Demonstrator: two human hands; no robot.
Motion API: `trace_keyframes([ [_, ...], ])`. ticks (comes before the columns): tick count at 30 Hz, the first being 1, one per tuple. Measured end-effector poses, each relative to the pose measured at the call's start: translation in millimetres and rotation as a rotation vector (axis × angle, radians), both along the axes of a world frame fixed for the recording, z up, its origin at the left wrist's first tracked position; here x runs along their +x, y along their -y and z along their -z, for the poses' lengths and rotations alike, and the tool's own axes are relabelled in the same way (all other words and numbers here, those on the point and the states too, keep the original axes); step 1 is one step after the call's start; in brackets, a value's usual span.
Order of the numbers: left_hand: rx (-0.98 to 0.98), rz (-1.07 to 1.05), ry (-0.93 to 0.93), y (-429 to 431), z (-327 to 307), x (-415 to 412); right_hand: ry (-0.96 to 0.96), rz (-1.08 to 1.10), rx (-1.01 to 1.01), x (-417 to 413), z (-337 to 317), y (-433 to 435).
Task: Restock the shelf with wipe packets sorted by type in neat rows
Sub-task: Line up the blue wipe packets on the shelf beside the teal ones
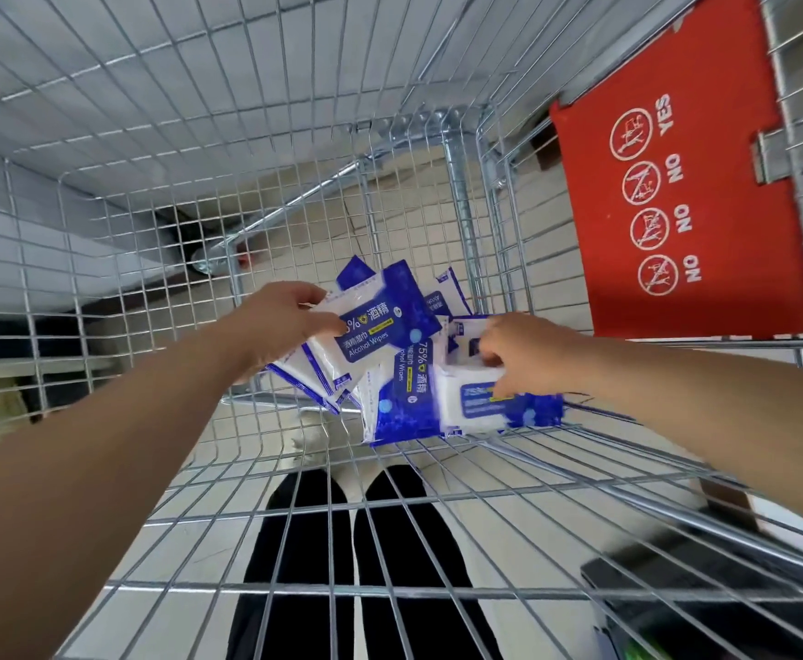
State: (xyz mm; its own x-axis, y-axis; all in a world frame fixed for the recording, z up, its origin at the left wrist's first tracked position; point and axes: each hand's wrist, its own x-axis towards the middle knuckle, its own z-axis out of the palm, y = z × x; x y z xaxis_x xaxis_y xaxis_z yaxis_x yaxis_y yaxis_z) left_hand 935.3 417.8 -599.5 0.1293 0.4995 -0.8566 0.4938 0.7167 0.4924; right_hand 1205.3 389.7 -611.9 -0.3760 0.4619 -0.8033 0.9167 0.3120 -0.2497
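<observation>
Wire cart (pixel 456 183) enclosing wipe packets (pixel 390 326), red warning flap (pixel 685 207) nearby

Location: retail shop floor.
I look down into a wire shopping cart (pixel 459 192); its red seat flap (pixel 723 135) carries printed YES/NO safety pictograms, identical blue-and-white alcohol wipe packets (pixel 409 397) lie in its basket, and pale floor tiles (pixel 533 516) show through the mesh.
</observation>
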Motion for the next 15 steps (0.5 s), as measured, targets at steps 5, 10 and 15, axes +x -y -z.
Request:
trace_keyframes([
  [5, 0.013, -0.028, 0.019, 1, 0, 5, 0.079, 0.036, 0.071, 11, 0, 15],
  [10, 0.022, -0.049, 0.031, 4, -2, 5, 0.073, 0.061, -0.049, 2, -8, 7],
  [15, 0.031, -0.082, 0.083, 5, -18, -3, 0.102, 0.042, -0.180, -8, -48, -25],
])
